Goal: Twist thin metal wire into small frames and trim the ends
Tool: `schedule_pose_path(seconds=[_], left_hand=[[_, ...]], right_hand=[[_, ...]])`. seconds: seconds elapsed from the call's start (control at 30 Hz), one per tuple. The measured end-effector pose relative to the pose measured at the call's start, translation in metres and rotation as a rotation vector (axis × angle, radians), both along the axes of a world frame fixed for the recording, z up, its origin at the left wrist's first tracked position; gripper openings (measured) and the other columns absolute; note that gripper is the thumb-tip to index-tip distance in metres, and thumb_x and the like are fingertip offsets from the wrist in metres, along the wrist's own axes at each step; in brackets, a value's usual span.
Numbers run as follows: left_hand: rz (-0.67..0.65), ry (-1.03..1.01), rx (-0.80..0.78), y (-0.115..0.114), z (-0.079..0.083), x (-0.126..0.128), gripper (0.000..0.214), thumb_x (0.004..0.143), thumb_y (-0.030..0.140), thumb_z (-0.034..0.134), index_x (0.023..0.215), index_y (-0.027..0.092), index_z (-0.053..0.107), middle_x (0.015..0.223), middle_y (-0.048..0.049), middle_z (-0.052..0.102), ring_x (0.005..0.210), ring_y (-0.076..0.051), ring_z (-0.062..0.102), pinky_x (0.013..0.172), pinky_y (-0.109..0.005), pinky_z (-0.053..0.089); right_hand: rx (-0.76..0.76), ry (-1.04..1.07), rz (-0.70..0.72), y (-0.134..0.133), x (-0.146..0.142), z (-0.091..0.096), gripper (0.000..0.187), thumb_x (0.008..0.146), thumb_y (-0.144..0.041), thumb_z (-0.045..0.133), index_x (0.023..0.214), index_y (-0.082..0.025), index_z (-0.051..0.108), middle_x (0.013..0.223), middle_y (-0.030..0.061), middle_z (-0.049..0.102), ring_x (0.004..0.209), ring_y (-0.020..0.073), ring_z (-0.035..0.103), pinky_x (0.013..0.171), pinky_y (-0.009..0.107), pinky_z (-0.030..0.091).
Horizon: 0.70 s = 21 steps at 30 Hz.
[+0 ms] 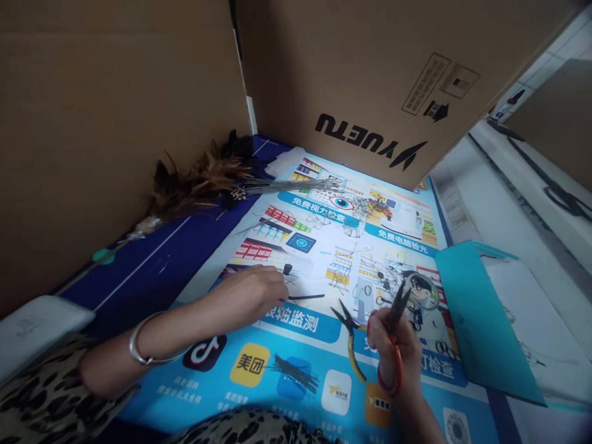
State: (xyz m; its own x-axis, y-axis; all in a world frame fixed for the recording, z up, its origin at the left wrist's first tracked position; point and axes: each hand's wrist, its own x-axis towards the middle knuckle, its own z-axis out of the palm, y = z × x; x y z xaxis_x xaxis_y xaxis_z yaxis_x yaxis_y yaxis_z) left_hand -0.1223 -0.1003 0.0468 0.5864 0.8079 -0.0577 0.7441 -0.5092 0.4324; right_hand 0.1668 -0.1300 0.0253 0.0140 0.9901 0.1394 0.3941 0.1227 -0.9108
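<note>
My right hand (400,345) is wrapped round a pair of scissors (398,308) with red handles, the blades pointing up and away from me. Just left of it, pliers (353,345) with yellow and black handles lie on the printed sheet, jaws slightly apart. My left hand (263,288), with a bangle on the wrist, hovers low over the sheet. Its fingers are curled together, and whatever they pinch is too small or hidden to make out. Nearer my body lies a bunch of short dark wires (296,373). Thin bent wire pieces (383,277) are scattered beyond the scissors.
A bundle of long wires (296,185) lies at the back beside brown feathers (198,182). Cardboard panels (361,74) wall off the back and left. A turquoise folder (485,320) stands at the right. A clear round ring (432,290) is near the scissor tips.
</note>
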Motion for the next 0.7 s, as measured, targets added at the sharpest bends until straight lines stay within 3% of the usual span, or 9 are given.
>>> schedule_pose_path(seconds=[0.17,0.37,0.7], left_hand=[[-0.053,-0.015,0.036,0.001,-0.001,0.023,0.016,0.086,0.025,0.048,0.085,0.021,0.063,0.081,-0.0035,0.059,0.084,-0.019,0.052,0.077,-0.032,0.039],[-0.073,0.019,0.121,0.003,-0.013,0.042,0.011,0.079,0.024,0.059,0.087,0.018,0.063,0.085,-0.0050,0.058,0.088,-0.021,0.052,0.084,-0.035,0.037],[-0.124,0.216,0.257,0.000,-0.015,0.056,0.013,0.079,0.009,0.050,0.073,0.016,0.060,0.078,-0.0073,0.058,0.080,-0.023,0.051,0.075,-0.038,0.038]], right_hand=[[-0.046,-0.068,0.016,0.000,0.003,0.004,0.012,0.082,-0.030,0.055,0.078,-0.020,0.052,0.062,-0.0028,0.046,0.053,0.0107,0.045,0.049,0.024,0.039],[-0.007,-0.116,0.048,-0.002,0.005,0.010,0.009,0.081,-0.028,0.055,0.081,-0.020,0.051,0.064,-0.0026,0.048,0.052,0.0104,0.046,0.050,0.023,0.039],[0.001,-0.118,0.089,-0.002,0.003,0.014,0.010,0.082,-0.028,0.054,0.079,-0.019,0.050,0.064,-0.0023,0.048,0.055,0.0107,0.046,0.053,0.023,0.040]])
